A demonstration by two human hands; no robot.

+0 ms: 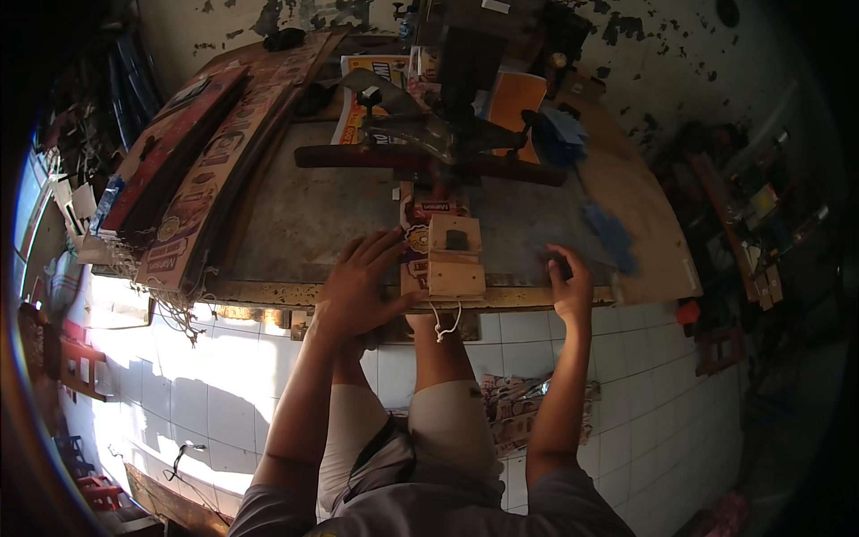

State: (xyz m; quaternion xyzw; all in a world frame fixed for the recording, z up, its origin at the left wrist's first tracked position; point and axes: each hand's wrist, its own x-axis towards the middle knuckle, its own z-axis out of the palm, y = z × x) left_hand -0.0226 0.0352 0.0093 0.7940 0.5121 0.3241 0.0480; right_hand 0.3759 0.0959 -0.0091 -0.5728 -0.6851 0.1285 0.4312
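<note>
My left hand (362, 282) rests on the work table (286, 215) at its front edge, fingers spread. Its fingertips and thumb reach the left side of a printed cardboard strip (413, 268). On that strip lies a tan, two-part rectangular piece (456, 259) with small holes and a dark square on its far part. A white cord loop (445, 324) hangs below it over the table edge. To the right, my right hand (570, 279) is raised near the edge with fingers bent and thumb apart; nothing shows in it. A dark metal press-like device (438, 139) with a reddish crossbar stands just beyond the strip.
Long stacked printed cardboard strips (210, 179) with cords at their near ends lie along the table's left. Orange printed sheets (519, 98) and blue patches (611, 234) are at the back and right. White floor tiles (528, 336) and printed material (514, 407) show below.
</note>
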